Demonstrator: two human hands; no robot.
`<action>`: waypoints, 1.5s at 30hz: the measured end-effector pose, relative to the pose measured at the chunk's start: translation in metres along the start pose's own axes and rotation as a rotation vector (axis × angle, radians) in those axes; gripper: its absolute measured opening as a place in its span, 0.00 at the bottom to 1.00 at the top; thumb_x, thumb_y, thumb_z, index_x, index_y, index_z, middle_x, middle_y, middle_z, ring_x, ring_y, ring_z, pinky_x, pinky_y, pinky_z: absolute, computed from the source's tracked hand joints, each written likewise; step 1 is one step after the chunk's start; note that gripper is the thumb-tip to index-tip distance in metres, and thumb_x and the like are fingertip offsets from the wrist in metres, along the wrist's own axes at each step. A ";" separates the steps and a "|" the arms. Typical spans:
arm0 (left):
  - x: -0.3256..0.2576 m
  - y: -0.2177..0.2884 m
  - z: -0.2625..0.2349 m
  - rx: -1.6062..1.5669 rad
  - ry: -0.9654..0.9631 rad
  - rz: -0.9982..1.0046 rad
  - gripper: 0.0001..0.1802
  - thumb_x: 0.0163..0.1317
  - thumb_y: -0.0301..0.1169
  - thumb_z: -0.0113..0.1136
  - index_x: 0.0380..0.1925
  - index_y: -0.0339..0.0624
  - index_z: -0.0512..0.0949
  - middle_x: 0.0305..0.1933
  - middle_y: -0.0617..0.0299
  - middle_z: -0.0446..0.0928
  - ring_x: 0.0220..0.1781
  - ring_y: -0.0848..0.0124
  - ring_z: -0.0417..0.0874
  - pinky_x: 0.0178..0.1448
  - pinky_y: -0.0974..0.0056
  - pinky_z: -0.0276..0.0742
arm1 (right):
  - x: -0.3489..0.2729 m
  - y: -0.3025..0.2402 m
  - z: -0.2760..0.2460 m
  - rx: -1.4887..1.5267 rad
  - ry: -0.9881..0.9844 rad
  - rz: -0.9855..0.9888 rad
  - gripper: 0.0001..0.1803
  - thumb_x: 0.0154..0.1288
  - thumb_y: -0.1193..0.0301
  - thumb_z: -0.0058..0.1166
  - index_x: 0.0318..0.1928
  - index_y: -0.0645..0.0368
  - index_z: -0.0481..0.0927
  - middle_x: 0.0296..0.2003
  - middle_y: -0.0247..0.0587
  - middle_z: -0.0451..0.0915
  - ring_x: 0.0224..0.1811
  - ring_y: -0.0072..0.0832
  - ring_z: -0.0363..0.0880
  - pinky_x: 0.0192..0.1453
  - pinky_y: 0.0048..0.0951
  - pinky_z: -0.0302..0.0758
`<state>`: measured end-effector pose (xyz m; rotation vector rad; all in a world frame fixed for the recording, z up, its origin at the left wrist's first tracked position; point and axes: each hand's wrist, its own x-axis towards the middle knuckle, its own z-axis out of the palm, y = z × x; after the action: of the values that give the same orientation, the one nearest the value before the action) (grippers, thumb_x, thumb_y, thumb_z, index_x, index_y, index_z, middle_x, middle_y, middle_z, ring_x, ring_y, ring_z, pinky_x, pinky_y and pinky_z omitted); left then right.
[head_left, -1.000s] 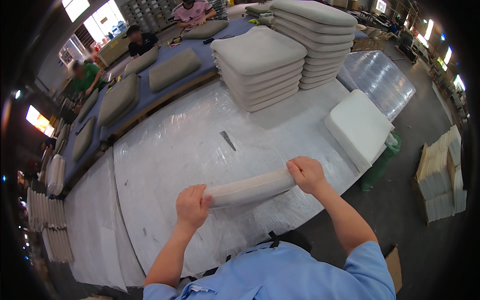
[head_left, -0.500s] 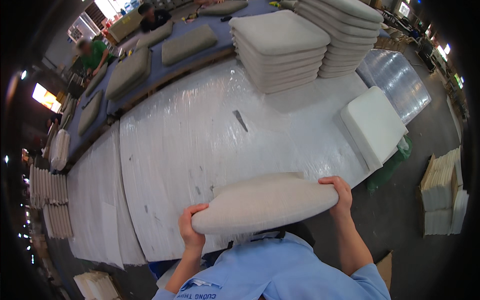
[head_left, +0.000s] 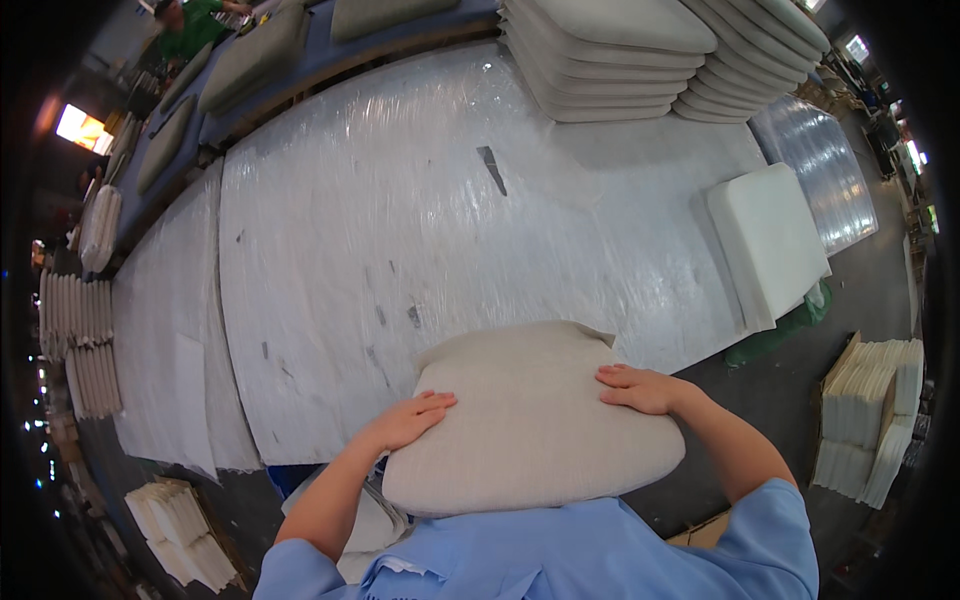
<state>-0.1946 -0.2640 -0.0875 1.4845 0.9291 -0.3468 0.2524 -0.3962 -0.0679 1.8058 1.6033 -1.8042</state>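
Head view: I see a rounded beige fabric cushion (head_left: 530,430) overlapping the near edge of the white plastic-wrapped table (head_left: 420,220).
Left hand (head_left: 408,420): fingers flat on cushion, unclenched.
Right hand (head_left: 645,389): likewise, opposite side.

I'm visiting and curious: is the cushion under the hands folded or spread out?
Spread out: the cushion shows one broad, unfolded face between the left hand and right hand.
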 end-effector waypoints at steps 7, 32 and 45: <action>0.086 -0.037 0.012 0.140 0.234 -0.069 0.30 0.73 0.44 0.60 0.70 0.42 0.75 0.75 0.49 0.73 0.80 0.45 0.65 0.80 0.48 0.63 | 0.087 0.005 0.011 -0.286 0.282 0.129 0.33 0.76 0.53 0.52 0.72 0.61 0.71 0.72 0.61 0.67 0.74 0.56 0.68 0.78 0.51 0.66; 0.180 -0.032 -0.001 0.325 0.221 -0.083 0.26 0.66 0.45 0.66 0.58 0.42 0.84 0.55 0.44 0.86 0.58 0.47 0.86 0.61 0.50 0.80 | 0.179 0.033 -0.004 -0.073 0.260 0.217 0.15 0.77 0.61 0.55 0.52 0.60 0.82 0.34 0.49 0.87 0.25 0.38 0.87 0.34 0.44 0.83; 0.213 -0.018 0.055 0.517 0.792 -0.177 0.12 0.69 0.34 0.57 0.41 0.38 0.84 0.46 0.46 0.86 0.53 0.44 0.85 0.58 0.43 0.77 | 0.227 0.047 0.039 0.289 0.919 0.319 0.17 0.77 0.60 0.55 0.40 0.63 0.84 0.27 0.48 0.84 0.26 0.41 0.81 0.36 0.43 0.76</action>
<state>-0.0570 -0.2457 -0.2593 2.0739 1.6958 -0.1145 0.1976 -0.3168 -0.2821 3.0919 1.1237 -1.1403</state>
